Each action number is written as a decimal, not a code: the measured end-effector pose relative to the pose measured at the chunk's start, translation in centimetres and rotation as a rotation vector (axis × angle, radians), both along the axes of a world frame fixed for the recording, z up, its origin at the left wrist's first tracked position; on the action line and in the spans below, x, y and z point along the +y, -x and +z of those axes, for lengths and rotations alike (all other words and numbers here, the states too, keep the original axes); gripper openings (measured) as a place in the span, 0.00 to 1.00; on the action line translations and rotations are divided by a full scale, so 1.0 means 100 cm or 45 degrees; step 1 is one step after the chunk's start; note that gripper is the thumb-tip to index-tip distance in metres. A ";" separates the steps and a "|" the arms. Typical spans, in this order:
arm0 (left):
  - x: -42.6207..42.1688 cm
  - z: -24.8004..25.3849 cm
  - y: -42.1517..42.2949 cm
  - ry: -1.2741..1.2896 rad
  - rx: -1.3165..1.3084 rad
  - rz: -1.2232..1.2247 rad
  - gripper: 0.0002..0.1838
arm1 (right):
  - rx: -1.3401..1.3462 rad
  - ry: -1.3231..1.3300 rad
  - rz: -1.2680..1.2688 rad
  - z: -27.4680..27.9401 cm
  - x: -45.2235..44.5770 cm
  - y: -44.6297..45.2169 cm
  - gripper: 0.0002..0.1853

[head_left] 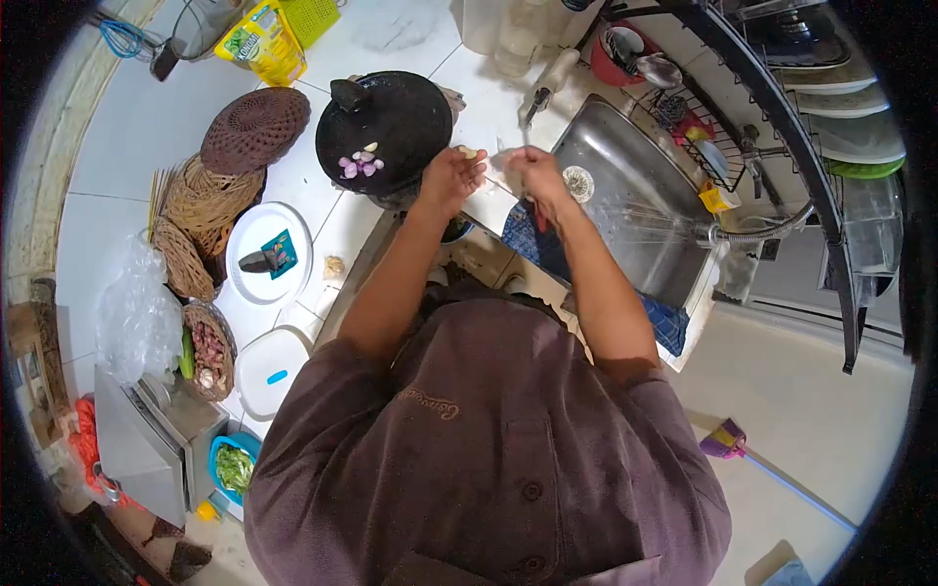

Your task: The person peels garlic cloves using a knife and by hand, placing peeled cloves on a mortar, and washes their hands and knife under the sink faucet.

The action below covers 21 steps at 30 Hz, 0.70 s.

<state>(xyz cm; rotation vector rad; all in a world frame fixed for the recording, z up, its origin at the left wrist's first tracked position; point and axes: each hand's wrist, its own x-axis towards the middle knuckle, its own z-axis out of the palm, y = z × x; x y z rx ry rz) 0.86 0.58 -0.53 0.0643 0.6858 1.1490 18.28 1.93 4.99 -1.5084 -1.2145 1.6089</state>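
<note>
My left hand (pixel 452 182) is closed in a pinch on a pale garlic clove (pixel 469 153), over the counter edge between the mortar and the sink. Just to its right, my right hand (pixel 540 179) is closed around a small knife with a red handle (pixel 540 217); the blade is blurred and hard to see. Left of my hands stands a wide black stone mortar (pixel 405 122) holding several peeled shallots (pixel 359 166) and garlic cloves (pixel 370 147). A dark stone pestle (pixel 350 95) rests on its far left side.
On the right, the metal sink (pixel 611 146) has water spraying from a tap (pixel 708 233). A dish rack (pixel 831 195) rises beyond. Along the left counter are a white plate (pixel 244 281), a white lid (pixel 256 391), a basket of shallots and garlic (pixel 227 337), and a yellow pouch (pixel 262 47).
</note>
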 end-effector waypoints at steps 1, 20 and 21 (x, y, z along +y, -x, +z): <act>0.003 -0.010 0.005 -0.009 0.032 -0.009 0.09 | 0.051 0.035 -0.038 0.009 0.001 -0.002 0.07; -0.014 0.046 0.032 -0.197 0.905 0.106 0.13 | -0.806 -0.272 0.363 -0.050 0.030 -0.017 0.25; -0.013 0.049 0.036 -0.201 0.852 0.147 0.13 | -0.774 -0.261 0.253 -0.053 0.028 -0.018 0.24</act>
